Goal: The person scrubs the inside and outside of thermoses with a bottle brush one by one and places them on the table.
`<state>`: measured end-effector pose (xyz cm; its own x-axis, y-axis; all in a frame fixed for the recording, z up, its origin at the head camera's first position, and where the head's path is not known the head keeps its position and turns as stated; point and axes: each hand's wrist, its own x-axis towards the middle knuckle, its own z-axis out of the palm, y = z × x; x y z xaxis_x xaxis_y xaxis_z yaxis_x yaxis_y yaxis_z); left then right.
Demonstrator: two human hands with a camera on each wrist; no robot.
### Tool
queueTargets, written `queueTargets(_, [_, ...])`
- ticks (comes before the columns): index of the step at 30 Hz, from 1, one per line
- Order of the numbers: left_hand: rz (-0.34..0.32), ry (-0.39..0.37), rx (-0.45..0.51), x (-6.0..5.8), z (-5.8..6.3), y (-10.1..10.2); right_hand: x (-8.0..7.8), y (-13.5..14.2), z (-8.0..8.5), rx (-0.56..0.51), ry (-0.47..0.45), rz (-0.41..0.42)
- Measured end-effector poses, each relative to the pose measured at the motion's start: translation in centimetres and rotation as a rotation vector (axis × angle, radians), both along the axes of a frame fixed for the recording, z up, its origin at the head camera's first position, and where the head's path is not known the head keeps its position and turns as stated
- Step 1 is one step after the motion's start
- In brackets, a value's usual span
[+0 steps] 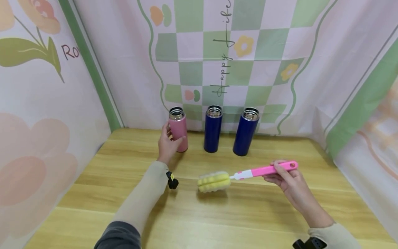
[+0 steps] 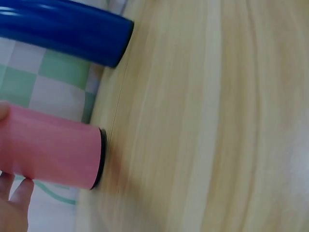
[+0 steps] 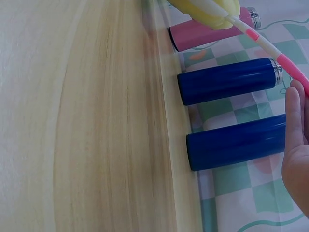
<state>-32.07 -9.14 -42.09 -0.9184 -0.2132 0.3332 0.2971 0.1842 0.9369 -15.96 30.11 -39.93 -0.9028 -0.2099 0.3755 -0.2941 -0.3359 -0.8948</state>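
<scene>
My left hand grips a pink thermos bottle with its thumb across the front and its fingers round the left side. The bottle stands upright and lidless at the back of the table. In the left wrist view, fingertips touch the bottle's pink wall. My right hand holds a bottle brush by its pink handle, level above the table. Its yellow sponge head points left, in front of the bottles. The right wrist view shows the fingers along the handle's end.
Two dark blue thermos bottles, one in the middle and one to the right, stand lidless beside the pink one. A patterned curtain hangs close behind them. The wooden table stretches toward me.
</scene>
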Motion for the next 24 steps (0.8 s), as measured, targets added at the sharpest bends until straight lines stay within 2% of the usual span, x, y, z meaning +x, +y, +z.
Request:
queueTargets(12, [-0.044, 0.027, -0.132, -1.0, -0.4, -0.3, 0.1, 0.2, 0.0, 0.002, -0.003, 0.004])
queueTargets(20, [-0.056, -0.032, -0.213, -1.5, -0.2, -0.2, 0.1, 0.2, 0.0, 0.01, -0.013, -0.001])
queueTargets(24, [-0.059, -0.032, -0.238, -1.5, 0.1, -0.1, 0.2, 0.2, 0.1, 0.01, -0.011, -0.007])
